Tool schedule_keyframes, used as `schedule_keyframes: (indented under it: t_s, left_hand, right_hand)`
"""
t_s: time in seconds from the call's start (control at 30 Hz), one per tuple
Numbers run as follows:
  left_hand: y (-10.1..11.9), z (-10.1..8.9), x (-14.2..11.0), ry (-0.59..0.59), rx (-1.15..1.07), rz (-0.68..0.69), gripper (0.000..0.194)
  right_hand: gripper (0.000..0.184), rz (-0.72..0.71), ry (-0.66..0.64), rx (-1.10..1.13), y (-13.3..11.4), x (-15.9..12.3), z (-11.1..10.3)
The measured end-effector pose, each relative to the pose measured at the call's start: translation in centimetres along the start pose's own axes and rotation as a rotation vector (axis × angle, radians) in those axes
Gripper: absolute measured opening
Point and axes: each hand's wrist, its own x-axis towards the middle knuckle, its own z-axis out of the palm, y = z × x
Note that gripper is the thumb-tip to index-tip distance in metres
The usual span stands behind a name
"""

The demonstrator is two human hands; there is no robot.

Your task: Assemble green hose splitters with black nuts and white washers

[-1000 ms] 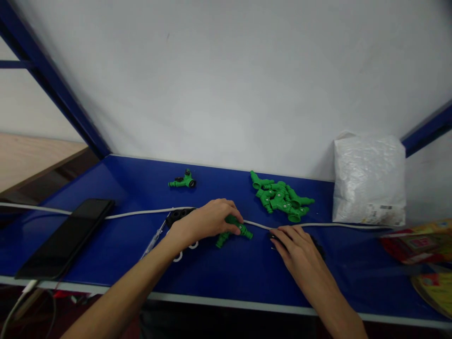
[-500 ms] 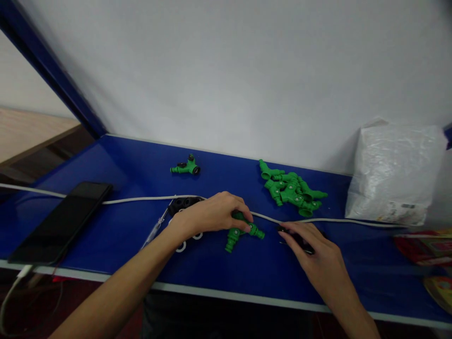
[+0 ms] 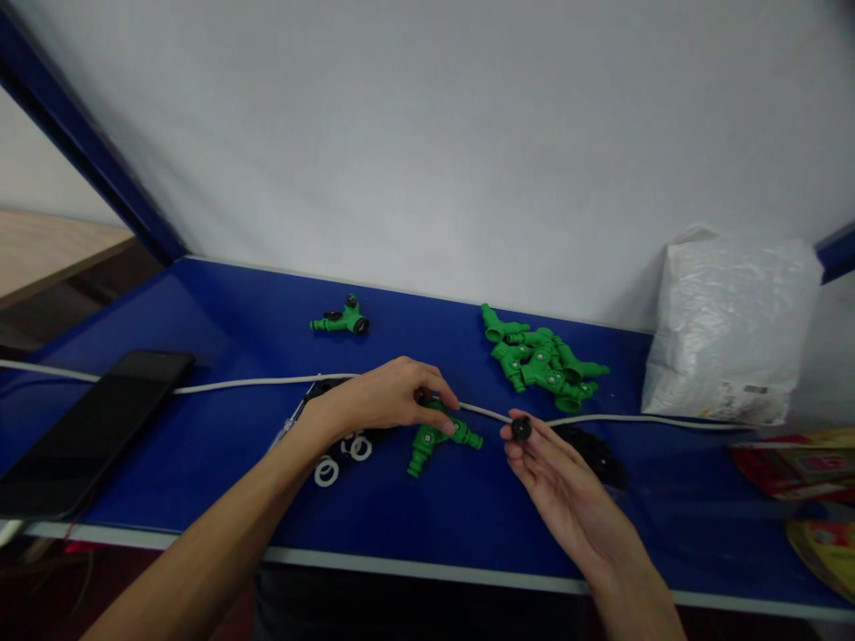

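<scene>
My left hand (image 3: 378, 401) rests on the blue table (image 3: 220, 445), its fingers closed on the top of a green Y-shaped hose connector (image 3: 437, 436) that lies there. My right hand (image 3: 554, 472) is raised a little, palm turned up, pinching a small round black cap (image 3: 521, 429) at the fingertips, just right of the connector. A heap of small black parts (image 3: 598, 450) lies behind my right hand. White rings (image 3: 340, 456) lie under my left wrist.
A white cable (image 3: 233, 385) runs across the table. A pile of several green connectors (image 3: 538, 361) and one assembled connector (image 3: 340, 319) lie further back. A black phone (image 3: 93, 427) lies left, a white plastic bag (image 3: 731, 329) right, coloured packets (image 3: 794, 463) at the far right.
My right hand has lifted off the heap of black parts and turned palm up with a black cap pinched in it. My left hand stays on the green connector.
</scene>
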Motion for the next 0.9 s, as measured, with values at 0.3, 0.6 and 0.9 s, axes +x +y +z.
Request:
schedule_keyframes:
  t_s: [0.3, 0.6, 0.9]
  left_hand:
    - [0.0, -0.5, 0.0, 0.004, 0.057, -0.039, 0.029]
    - [-0.1, -1.7, -0.4, -0.051, 0.024, -0.061, 0.035]
    - [-1.3, -1.4, -1.1, -0.033, 0.009, -0.032, 0.032]
  right_hand:
    - [0.034, -0.016, -0.066, -0.029, 0.5, -0.1, -0.1]
    - [0.033, -0.047, -0.118, -0.043, 0.8, 0.1, 0.1]
    - [0.039, -0.267, -0.05, -0.593, 0.6, 1.3, 1.9]
